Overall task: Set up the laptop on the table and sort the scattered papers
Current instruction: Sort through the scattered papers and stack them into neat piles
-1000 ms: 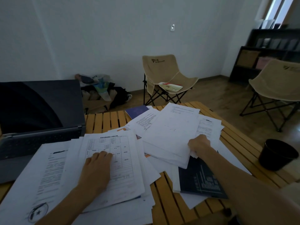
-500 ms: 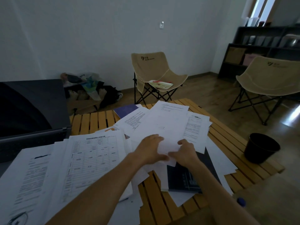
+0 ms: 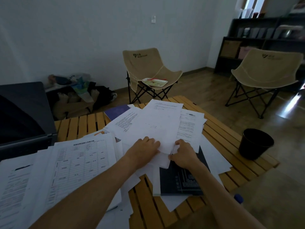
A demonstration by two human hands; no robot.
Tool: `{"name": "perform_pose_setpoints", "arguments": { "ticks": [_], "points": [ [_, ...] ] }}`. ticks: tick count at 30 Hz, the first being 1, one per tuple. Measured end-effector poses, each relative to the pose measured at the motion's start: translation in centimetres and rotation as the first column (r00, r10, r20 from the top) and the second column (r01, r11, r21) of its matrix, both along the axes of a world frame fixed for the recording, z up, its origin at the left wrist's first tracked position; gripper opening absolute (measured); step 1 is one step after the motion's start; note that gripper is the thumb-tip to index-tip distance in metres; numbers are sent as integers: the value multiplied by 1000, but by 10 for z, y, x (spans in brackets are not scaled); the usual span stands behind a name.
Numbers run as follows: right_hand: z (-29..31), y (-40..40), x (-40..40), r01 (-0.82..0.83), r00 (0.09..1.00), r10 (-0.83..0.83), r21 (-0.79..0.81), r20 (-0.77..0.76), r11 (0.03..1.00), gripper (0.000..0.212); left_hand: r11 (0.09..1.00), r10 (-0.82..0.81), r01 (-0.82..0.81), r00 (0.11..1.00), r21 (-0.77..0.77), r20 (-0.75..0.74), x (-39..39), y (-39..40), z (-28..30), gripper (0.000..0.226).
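the loose stack of white papers (image 3: 158, 128) lies fanned across the middle of the slatted wooden counter (image 3: 219, 134), its near edge gathered between both hands. the left hand (image 3: 143, 148) lies on top of that near edge, fingers laid fairly flat and pressing the sheets down, its grip spread rather than curled. the right hand (image 3: 183, 154) is just beside it, its grip curled and pinching the corner of the same stack, thumb under the lifted edge. under the right wrist a dark booklet (image 3: 179, 180) rests on more white sheets that hang over the near counter edge. to the left, a second pile topped by a printed form (image 3: 82, 164) covers the near left part of the counter. the laptop (image 3: 24, 116) stands open at the far left edge, screen dark, its base partly overlapped by that pile. a purple book (image 3: 115, 111) peeks out beyond the papers. on the floor to the right stands a black bin (image 3: 255, 143); two beige folding chairs (image 3: 148, 70) stand farther back.
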State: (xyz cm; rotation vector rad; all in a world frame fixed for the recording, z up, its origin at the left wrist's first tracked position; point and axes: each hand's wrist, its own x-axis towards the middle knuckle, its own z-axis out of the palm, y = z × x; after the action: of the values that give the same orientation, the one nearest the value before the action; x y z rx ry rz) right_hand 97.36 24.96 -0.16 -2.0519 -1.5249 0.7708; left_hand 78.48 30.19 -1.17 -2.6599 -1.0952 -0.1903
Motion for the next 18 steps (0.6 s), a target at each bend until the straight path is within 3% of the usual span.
{"name": "perform_pose_setpoints", "arguments": {
  "ticks": [5,9,13,18],
  "points": [
    [-3,-6,3,14,993,-24,89,111,996,59,999,21,-21,1000,46,-10,2,1,8,49],
    [3,-9,9,-45,992,36,70,122,997,63,995,73,-85,973,47,217,11,-14,33,38],
    [5,-10,10,-37,999,36,88,12,995,48,999,42,-41,970,-9,239,15,-32,45,14],
    [12,-13,22,143,946,-100,120,-307,982,19,999,-36,33,928,15,372,13,-45,52,28]
  ]
}}
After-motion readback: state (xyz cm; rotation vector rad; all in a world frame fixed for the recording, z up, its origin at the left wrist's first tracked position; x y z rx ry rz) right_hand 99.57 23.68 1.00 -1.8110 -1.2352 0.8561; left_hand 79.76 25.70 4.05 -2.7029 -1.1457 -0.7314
